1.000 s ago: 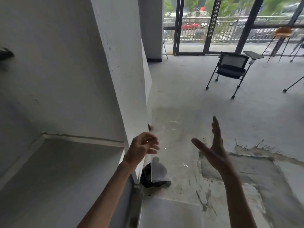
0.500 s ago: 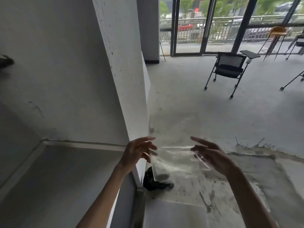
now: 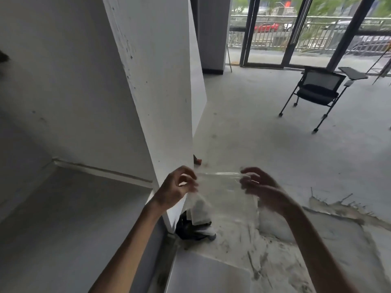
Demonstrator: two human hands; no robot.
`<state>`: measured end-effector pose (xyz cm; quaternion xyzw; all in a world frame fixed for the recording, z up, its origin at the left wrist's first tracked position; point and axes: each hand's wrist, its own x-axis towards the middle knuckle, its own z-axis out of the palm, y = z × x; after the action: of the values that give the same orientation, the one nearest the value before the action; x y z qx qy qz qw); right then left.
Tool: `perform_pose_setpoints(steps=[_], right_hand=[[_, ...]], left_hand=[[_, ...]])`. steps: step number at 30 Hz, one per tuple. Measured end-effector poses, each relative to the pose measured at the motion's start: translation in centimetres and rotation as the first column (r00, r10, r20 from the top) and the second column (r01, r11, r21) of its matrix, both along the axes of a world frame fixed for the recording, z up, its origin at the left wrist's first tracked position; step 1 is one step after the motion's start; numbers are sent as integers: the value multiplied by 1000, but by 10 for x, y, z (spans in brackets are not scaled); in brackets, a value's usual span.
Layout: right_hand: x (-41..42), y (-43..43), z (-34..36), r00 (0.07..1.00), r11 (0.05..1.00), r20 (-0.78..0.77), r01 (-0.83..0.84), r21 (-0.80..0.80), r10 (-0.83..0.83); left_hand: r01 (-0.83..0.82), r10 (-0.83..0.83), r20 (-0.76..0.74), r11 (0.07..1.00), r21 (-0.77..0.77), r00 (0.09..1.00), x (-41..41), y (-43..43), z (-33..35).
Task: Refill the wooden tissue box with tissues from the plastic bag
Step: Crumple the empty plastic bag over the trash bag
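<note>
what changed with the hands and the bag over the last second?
A second ago the right hand was open and raised, off the clear plastic bag. It has since come down and pinched the bag's top right corner. The left hand keeps its grip on the top left corner, so the top edge is now stretched between them. Unchanged: white sheet in the bag, black chair, pillar.
</note>
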<state>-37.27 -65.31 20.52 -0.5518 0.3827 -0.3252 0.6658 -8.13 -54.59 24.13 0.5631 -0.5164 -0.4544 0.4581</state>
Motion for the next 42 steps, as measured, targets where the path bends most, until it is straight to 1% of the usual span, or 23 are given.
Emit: perform_pose_setpoints(steps=[2, 4, 7, 9, 10, 11, 13, 14, 15, 16, 18, 19, 21, 24, 26, 27, 30, 32, 35, 39, 40, 41, 42], right_hand=[[13, -5, 3, 992, 982, -119, 14, -187, -37], [28, -10, 1, 982, 970, -172, 33, -240, -76], [53, -19, -3, 971, 964, -239, -48, -261, -16], [70, -29, -19, 945, 929, -322, -76, -362, -48], [77, -37, -33, 924, 895, -371, -81, -439, -98], [82, -45, -52, 881, 856, -438, -80, -510, -178], [85, -61, -100, 762, 820, -541, -22, -571, -356], [84, -67, -133, 746, 849, -542, 60, -525, -388], [84, -70, -172, 790, 911, -508, 148, -385, -343], [86, -73, -215, 874, 964, -412, 204, -168, -257], [88, -73, -304, 985, 954, -143, 137, 268, -101], [89, -71, -350, 997, 923, -40, 70, 379, -59], [93, -74, -434, 1000, 919, 15, -25, 394, 20], [98, -91, -532, 999, 958, -31, -17, 286, 27], [101, -112, -580, 997, 961, -11, -75, 268, 81], [102, -123, -596, 987, 951, 22, -161, 264, 161], [104, -148, -652, 924, 918, 29, -382, 104, 381], [112, -160, -672, 919, 919, 19, -394, 13, 393], [121, -168, -690, 887, 888, 53, -456, -60, 459], [117, -173, -685, 798, 794, 211, -594, 127, 564], [118, -171, -679, 797, 787, 157, -603, 132, 584], [122, -169, -674, 785, 780, 17, -618, 98, 619], [129, -168, -668, 743, 761, -191, -648, 35, 641]], left_hand=[[6, -23, 197, 996, 85, 980, -3, -2, -8], [82, -137, 378, 984, 158, 916, -3, -7, -20], [177, -223, 551, 975, 136, 804, -7, -29, -39], [189, -221, 669, 975, 120, 710, -7, -57, -64], [162, -205, 651, 979, 126, 731, -8, -71, -81], [119, -174, 561, 984, 134, 809, -9, -84, -103], [-13, -26, 237, 987, 160, 971, -11, -101, -157], [-74, 63, 68, 979, 190, 996, -11, -108, -189], [-116, 130, -52, 968, 224, 990, -11, -112, -225], [-133, 174, -152, 959, 248, 973, -9, -115, -264], [-118, 187, -251, 956, 269, 950, -4, -116, -334], [-104, 182, -271, 955, 279, 945, 0, -115, -372], [-49, 154, -312, 947, 318, 937, 12, -116, -442], [173, -26, -366, 911, 374, 930, 36, -122, -530], [161, -49, -321, 929, 334, 946, 52, -135, -581], [123, -38, -275, 946, 299, 961, 59, -142, -600], [125, -97, -217, 985, 119, 971, 70, -157, -665], [124, -118, -209, 992, 14, 971, 79, -165, -700], [97, -124, -119, 972, -213, 985, 86, -170, -731], [44, 13, 147, 926, -375, 989, 90, -161, -741], [60, 22, 207, 923, -381, 978, 89, -156, -741], [95, 8, 260, 920, -381, 966, 87, -152, -740], [138, -11, 308, 910, -392, 951, 84, -151, -740]])
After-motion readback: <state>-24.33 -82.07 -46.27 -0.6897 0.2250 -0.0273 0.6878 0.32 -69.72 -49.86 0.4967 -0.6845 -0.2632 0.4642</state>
